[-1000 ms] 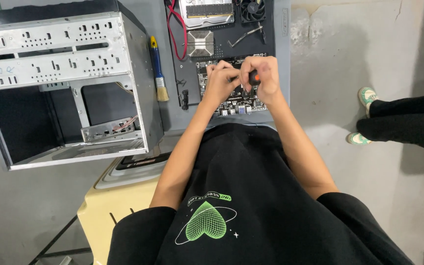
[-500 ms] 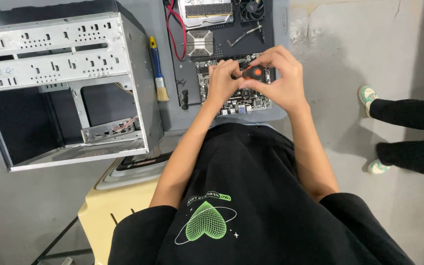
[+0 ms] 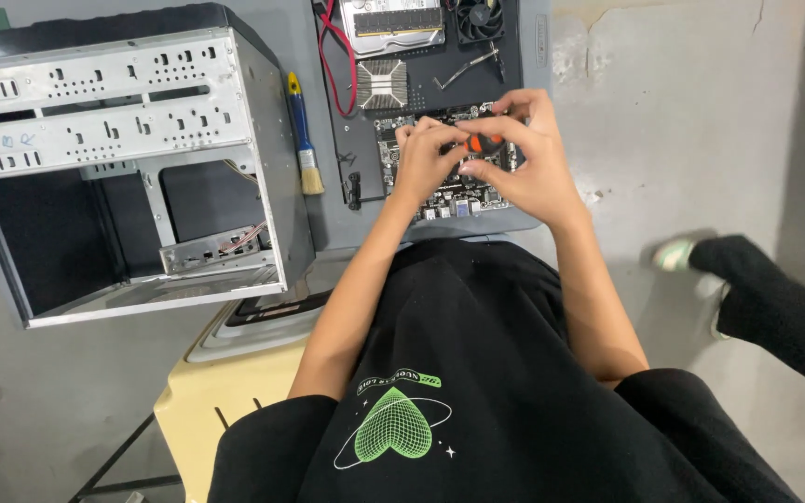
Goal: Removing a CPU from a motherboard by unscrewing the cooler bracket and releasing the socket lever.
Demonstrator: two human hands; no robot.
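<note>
A green-black motherboard (image 3: 449,197) lies on a dark mat (image 3: 351,140) in front of me. Both my hands are over it. My right hand (image 3: 528,158) curls around the top of a screwdriver with an orange and black handle (image 3: 484,142), which stands upright on the board. My left hand (image 3: 426,158) pinches the same screwdriver lower down, its fingertips against the handle. The screwdriver's tip is hidden by my fingers.
An empty grey computer case (image 3: 123,158) lies open at the left. A blue and yellow brush (image 3: 303,135) rests beside it. A heatsink (image 3: 382,84), red cable (image 3: 328,56), drive (image 3: 393,19) and fan (image 3: 482,19) lie beyond the board. Another person's legs (image 3: 766,298) are at the right.
My right hand has shifted left and closed over the screwdriver's top. The other person's foot has moved leftward along the floor.
</note>
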